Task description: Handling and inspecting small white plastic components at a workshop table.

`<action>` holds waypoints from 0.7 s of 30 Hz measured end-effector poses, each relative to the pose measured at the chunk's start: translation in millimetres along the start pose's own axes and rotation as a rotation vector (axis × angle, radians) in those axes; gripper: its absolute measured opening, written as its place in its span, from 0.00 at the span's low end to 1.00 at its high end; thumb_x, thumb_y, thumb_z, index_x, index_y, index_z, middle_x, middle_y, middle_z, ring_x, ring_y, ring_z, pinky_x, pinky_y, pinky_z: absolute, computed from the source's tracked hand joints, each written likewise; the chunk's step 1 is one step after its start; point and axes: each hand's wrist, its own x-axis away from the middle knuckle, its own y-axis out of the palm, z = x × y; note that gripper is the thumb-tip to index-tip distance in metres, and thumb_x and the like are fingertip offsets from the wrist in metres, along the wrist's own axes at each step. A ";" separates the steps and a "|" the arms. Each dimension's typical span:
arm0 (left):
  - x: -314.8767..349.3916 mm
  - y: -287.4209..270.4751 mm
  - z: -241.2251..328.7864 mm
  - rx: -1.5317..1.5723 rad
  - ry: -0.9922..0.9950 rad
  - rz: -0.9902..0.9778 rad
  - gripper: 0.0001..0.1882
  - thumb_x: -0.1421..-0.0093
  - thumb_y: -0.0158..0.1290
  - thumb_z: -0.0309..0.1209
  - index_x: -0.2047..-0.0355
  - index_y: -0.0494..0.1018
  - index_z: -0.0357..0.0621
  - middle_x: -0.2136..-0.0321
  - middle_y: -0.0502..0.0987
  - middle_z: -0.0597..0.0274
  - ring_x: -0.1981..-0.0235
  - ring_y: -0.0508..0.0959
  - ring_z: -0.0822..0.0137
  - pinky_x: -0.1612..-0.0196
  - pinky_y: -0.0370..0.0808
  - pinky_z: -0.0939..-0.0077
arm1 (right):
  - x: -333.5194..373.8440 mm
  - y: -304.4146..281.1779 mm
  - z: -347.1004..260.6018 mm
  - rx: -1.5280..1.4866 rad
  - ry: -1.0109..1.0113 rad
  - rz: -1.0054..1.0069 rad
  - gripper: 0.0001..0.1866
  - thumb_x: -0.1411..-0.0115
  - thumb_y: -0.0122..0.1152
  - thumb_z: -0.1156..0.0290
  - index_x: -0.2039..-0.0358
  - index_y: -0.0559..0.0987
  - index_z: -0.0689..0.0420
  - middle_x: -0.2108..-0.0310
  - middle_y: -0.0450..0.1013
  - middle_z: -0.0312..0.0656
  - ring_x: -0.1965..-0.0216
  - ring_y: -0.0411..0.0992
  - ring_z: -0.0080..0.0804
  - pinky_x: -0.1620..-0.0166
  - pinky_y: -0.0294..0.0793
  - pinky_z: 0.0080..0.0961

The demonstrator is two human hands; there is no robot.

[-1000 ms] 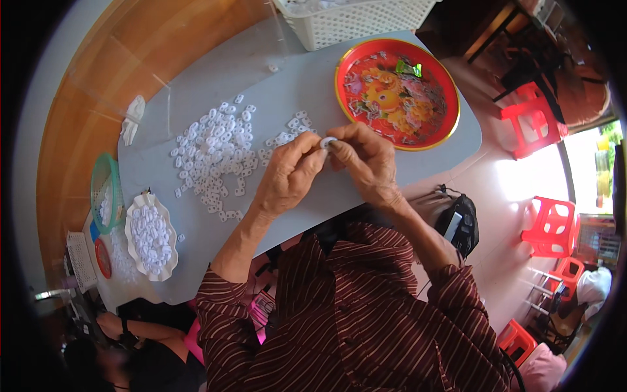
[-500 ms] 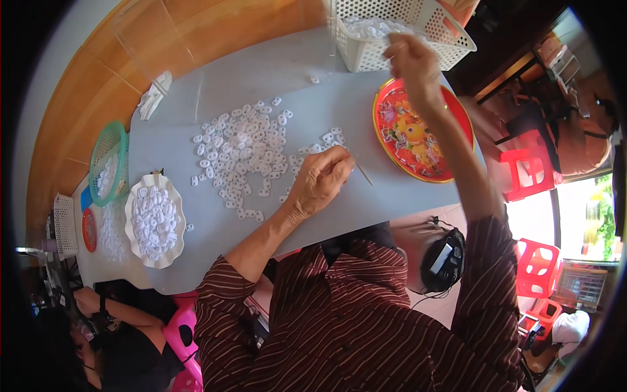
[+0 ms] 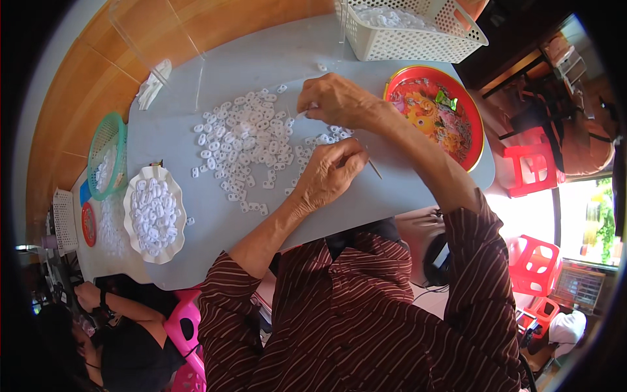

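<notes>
My left hand (image 3: pixel 332 171) is closed just above the table's near part, and a thin brownish stick (image 3: pixel 375 169) pokes out of its right side. Beyond it, my right hand (image 3: pixel 341 101) is bent down with its fingers pinched together. A small white bit shows at those fingertips; its exact shape is too small to make out. Left of both hands spreads a loose pile of small white plastic pieces with two holes (image 3: pixel 245 134). More such pieces lie partly hidden behind my left hand.
A red floral tray (image 3: pixel 480 124) holding small metallic bits and a green scrap stands at right. Behind it is a white perforated basket (image 3: pixel 418 47) of white pieces. At left are a scalloped white dish (image 3: pixel 177 245) and a green basket (image 3: pixel 119 130). Another person's arm (image 3: pixel 134 307) is lower left.
My right hand has come from beside the white basket, leftward and nearer, to the right edge of the pile. My left hand stays closed on the stick, and the view has shifted slightly.
</notes>
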 end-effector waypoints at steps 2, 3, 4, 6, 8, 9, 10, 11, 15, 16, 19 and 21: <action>-0.5 -1.1 -1.1 -0.018 0.017 -0.002 0.08 0.41 0.49 0.29 0.71 0.70 0.36 0.81 0.70 0.59 0.80 0.69 0.72 0.73 0.68 0.76 | 3.4 -11.8 1.5 -0.034 0.191 -0.026 0.05 0.52 0.59 0.76 0.73 0.79 0.60 0.75 0.75 0.45 0.74 0.74 0.40 0.67 0.72 0.32; -0.6 -1.1 -1.4 -0.040 0.033 -0.003 0.08 0.41 0.49 0.30 0.71 0.69 0.36 0.81 0.70 0.59 0.79 0.69 0.72 0.73 0.68 0.76 | 4.3 -17.0 1.8 -0.002 0.147 0.030 0.05 0.52 0.59 0.74 0.74 0.79 0.60 0.80 0.75 0.45 0.77 0.74 0.39 0.70 0.72 0.30; -0.9 -0.6 -1.0 -0.040 0.035 -0.008 0.08 0.41 0.49 0.30 0.71 0.69 0.36 0.81 0.70 0.59 0.79 0.69 0.72 0.73 0.68 0.76 | 3.8 -18.9 1.6 0.000 0.151 0.032 0.05 0.52 0.59 0.74 0.74 0.79 0.60 0.80 0.75 0.45 0.77 0.74 0.39 0.70 0.72 0.30; -0.8 0.6 0.0 -0.041 0.033 -0.017 0.08 0.41 0.49 0.30 0.71 0.69 0.35 0.81 0.71 0.59 0.79 0.68 0.72 0.73 0.68 0.76 | 0.7 -20.6 0.5 0.006 0.261 0.073 0.05 0.51 0.57 0.73 0.75 0.79 0.61 0.79 0.74 0.45 0.77 0.74 0.38 0.70 0.72 0.30; -1.2 1.4 1.9 -0.046 0.033 -0.020 0.08 0.41 0.49 0.29 0.71 0.69 0.35 0.81 0.71 0.59 0.79 0.68 0.73 0.73 0.68 0.77 | 0.8 -16.9 4.7 0.033 0.280 0.075 0.06 0.51 0.57 0.73 0.75 0.79 0.61 0.80 0.74 0.45 0.77 0.74 0.38 0.70 0.72 0.30; -1.4 1.7 2.5 -0.052 0.032 -0.020 0.08 0.41 0.49 0.29 0.71 0.69 0.35 0.80 0.71 0.59 0.79 0.68 0.73 0.72 0.68 0.77 | 2.4 -16.2 7.1 0.057 0.296 0.075 0.06 0.51 0.57 0.73 0.75 0.79 0.61 0.81 0.74 0.45 0.77 0.74 0.38 0.70 0.72 0.31; -0.6 2.0 1.7 -0.049 0.031 -0.019 0.08 0.41 0.49 0.29 0.71 0.69 0.35 0.80 0.71 0.59 0.79 0.68 0.73 0.72 0.68 0.77 | 3.7 -17.7 6.6 0.058 0.297 0.072 0.06 0.51 0.57 0.73 0.75 0.79 0.61 0.81 0.74 0.45 0.77 0.74 0.38 0.70 0.72 0.31; 0.0 2.4 0.9 -0.047 0.040 -0.003 0.10 0.41 0.48 0.32 0.72 0.70 0.36 0.82 0.70 0.61 0.81 0.69 0.72 0.74 0.68 0.77 | 6.4 -20.2 6.3 0.049 0.297 0.051 0.05 0.51 0.57 0.73 0.74 0.79 0.61 0.80 0.74 0.46 0.76 0.74 0.39 0.69 0.72 0.31; 0.2 1.7 3.2 -0.018 0.026 -0.025 0.08 0.41 0.49 0.29 0.71 0.69 0.34 0.81 0.70 0.61 0.77 0.68 0.75 0.72 0.68 0.78 | 26.0 -28.7 5.8 0.048 0.278 -0.039 0.05 0.53 0.59 0.75 0.74 0.79 0.61 0.76 0.75 0.47 0.73 0.74 0.42 0.66 0.73 0.32; 0.0 1.7 4.9 -0.019 0.028 -0.035 0.08 0.41 0.49 0.29 0.71 0.69 0.34 0.81 0.70 0.61 0.77 0.68 0.75 0.72 0.68 0.78 | 27.9 -28.3 5.1 0.051 0.286 -0.033 0.05 0.53 0.59 0.75 0.74 0.79 0.61 0.76 0.75 0.47 0.73 0.74 0.42 0.66 0.73 0.32; 0.7 2.0 5.0 -0.027 -0.022 -0.002 0.10 0.41 0.49 0.31 0.71 0.70 0.34 0.81 0.70 0.63 0.78 0.68 0.75 0.73 0.67 0.79 | 27.0 -21.4 1.6 0.056 0.340 -0.072 0.05 0.54 0.59 0.76 0.74 0.78 0.62 0.75 0.75 0.48 0.69 0.75 0.45 0.62 0.73 0.34; 0.7 2.2 1.1 -0.034 -0.001 0.002 0.10 0.41 0.49 0.31 0.71 0.70 0.34 0.82 0.69 0.63 0.78 0.68 0.75 0.73 0.67 0.78 | 25.9 -20.3 -0.4 0.070 0.355 -0.089 0.05 0.54 0.59 0.76 0.74 0.77 0.62 0.75 0.75 0.48 0.69 0.75 0.45 0.62 0.73 0.34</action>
